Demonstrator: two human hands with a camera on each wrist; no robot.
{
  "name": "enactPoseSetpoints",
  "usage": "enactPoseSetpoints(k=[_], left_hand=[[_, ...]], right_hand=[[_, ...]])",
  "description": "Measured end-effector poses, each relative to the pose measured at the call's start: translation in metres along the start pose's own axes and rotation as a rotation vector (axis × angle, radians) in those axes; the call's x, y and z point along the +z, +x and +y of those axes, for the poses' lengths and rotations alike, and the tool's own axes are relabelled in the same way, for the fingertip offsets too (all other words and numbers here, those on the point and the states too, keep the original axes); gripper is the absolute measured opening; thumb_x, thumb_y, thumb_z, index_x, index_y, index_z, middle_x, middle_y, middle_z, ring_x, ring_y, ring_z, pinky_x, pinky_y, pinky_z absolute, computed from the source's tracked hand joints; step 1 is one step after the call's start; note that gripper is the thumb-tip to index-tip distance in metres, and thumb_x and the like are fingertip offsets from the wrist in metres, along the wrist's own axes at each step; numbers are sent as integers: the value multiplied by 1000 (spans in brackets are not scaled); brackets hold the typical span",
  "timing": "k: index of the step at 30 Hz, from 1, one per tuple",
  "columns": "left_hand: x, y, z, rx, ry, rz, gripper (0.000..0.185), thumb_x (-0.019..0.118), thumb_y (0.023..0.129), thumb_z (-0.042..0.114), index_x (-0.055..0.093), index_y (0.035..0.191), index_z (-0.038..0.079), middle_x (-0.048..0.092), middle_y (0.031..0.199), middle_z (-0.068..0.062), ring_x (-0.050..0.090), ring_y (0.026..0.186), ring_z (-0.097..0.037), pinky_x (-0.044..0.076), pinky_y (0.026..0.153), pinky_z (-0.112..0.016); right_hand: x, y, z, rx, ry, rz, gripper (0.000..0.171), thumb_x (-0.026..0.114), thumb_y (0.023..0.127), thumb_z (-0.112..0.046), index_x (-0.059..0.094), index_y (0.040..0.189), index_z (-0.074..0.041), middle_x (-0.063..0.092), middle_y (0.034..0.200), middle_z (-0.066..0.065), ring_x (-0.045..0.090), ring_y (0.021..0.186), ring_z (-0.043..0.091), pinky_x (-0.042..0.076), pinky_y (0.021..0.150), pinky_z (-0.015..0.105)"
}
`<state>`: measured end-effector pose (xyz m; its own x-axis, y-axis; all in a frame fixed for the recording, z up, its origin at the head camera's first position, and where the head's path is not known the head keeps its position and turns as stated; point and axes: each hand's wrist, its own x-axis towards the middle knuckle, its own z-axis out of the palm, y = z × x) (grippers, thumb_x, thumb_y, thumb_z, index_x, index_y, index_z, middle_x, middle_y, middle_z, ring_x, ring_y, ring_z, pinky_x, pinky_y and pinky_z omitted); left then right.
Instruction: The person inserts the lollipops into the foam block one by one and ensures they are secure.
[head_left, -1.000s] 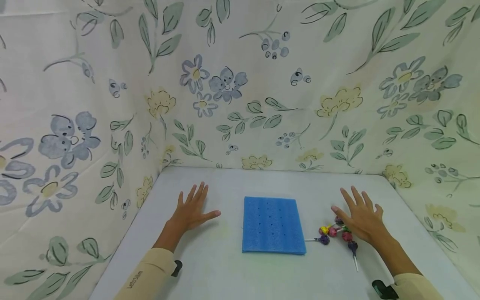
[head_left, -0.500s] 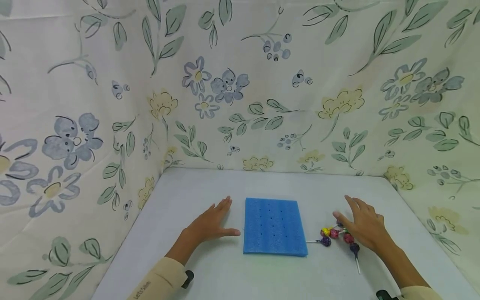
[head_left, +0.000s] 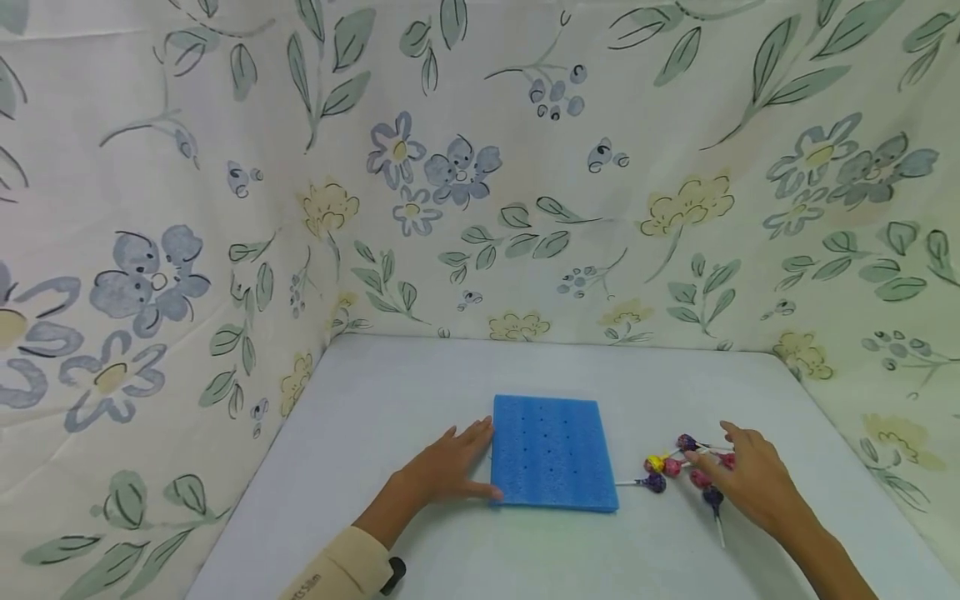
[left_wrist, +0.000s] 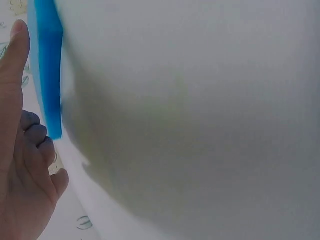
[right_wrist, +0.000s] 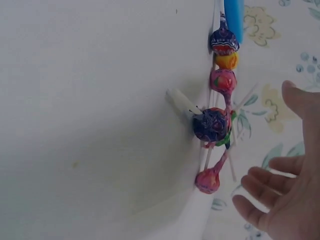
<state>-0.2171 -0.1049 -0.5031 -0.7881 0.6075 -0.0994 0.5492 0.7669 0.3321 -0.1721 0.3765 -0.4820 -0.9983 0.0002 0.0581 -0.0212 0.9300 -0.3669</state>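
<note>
Flat-fingered, the left hand (head_left: 442,471) touches the square foam pad (head_left: 551,452) (porous), right hand (head_left: 753,482) loosely open over wrapped lollipops (head_left: 686,471).

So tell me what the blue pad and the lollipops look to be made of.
The blue pad looks like soft foam: matte, finely pitted surface, slightly rounded edges, rows of small punched holes. The lollipops seem to be hard candy balls in glossy printed wrappers, crinkled and shiny in the right wrist view, on thin white sticks that could be paper or plastic.
</note>
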Motion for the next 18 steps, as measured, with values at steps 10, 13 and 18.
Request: enactPoseSetpoints(k=[10, 13, 18], left_hand=[[6, 0, 5, 14, 43, 8, 109, 68, 91, 71, 27, 168, 5, 26, 176, -9, 29, 161, -26, 29, 128, -58], [7, 0, 4, 29, 51, 13, 109, 68, 92, 71, 28, 168, 5, 26, 176, -10, 29, 161, -26, 30, 128, -59], [10, 2, 3, 39, 53, 23, 111, 68, 90, 74, 27, 168, 6, 24, 177, -9, 27, 162, -25, 30, 127, -60]], right_hand=[[-9, -22, 3, 139, 17, -127, 89, 69, 95, -65, 55, 124, 18, 63, 101, 22, 59, 89, 31, 56, 72, 45], [-8, -27, 2, 200, 6, -198, 86, 72, 91, -68, 60, 113, 14, 61, 90, 12, 56, 80, 24, 50, 65, 36], [1, -34, 4, 219, 17, -257, 68, 77, 88, -65, 65, 96, 2, 59, 81, 3, 53, 77, 21, 45, 62, 34]])
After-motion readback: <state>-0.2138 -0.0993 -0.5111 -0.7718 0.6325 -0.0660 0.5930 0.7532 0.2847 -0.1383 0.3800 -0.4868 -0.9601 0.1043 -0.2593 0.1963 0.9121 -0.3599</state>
